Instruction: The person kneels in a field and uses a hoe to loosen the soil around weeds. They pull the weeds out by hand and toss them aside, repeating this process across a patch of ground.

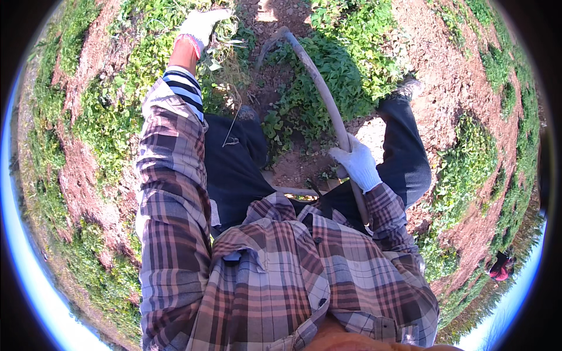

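My right hand [356, 161], in a white knit glove, is wrapped around the wooden handle of a hoe [322, 90]. The handle runs from beside my right hip out to a dull hoe head [268, 46] over the reddish soil between the plants. At the upper left, my left hand [199, 27] is stretched forward in a white glove with a pink-red cuff. A loose bunch of plant stems [225, 55] hangs at its fingers, with thin, dry strands trailing toward my left knee. The fingers are partly hidden, but they look closed on the stems.
Low leafy vines [329, 72] grow in rows with bare reddish soil [439, 83] between them. My legs are bent and spread around the near vines, the right shoe [408, 89] beside the row. A person in red and black [500, 266] is far off at the right.
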A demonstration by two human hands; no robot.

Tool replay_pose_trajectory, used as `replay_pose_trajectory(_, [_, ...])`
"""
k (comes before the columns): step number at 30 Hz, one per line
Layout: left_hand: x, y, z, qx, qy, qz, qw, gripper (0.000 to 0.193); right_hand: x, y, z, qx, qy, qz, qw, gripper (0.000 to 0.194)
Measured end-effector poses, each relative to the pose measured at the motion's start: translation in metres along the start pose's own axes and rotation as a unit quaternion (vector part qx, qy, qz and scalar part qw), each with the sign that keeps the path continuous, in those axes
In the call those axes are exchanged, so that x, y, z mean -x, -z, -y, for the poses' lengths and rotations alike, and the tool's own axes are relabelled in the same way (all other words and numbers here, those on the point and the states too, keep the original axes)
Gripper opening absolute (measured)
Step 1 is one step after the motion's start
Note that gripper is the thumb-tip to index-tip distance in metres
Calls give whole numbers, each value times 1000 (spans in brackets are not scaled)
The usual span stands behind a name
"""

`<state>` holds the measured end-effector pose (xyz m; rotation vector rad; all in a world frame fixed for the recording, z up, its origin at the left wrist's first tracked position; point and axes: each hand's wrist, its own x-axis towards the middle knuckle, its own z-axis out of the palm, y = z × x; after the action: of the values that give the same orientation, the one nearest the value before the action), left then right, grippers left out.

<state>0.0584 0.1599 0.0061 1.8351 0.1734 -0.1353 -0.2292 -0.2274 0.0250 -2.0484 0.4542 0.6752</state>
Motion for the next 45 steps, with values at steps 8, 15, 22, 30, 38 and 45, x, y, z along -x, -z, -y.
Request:
replay_pose_trajectory(8, [-30,7,40,-471,-275,33,838,40,3,0,-18,67,-59,26,996,48])
replay_pose_trajectory(15, [-28,6,36,-213,-209,72,952,31,9,9,-7,49,-31,-45,997,55])
replay_pose_trajectory(22, [-25,-4,25,-212,-223,83,948,32,10,10,-29,191,-32,-67,979,66])
replay_pose_trajectory(30, [-40,-2,44,-258,-192,47,946,38,32,16,5,45,-62,-123,989,67])
replay_pose_trajectory(38, [-18,-14,6,-175,-81,71,979,32,1,-3,-26,37,-55,-38,997,51])
replay_pose_trajectory(45, [-8,-17,-7,-244,-103,91,960,30,9,2,-33,-131,-45,-53,989,33])
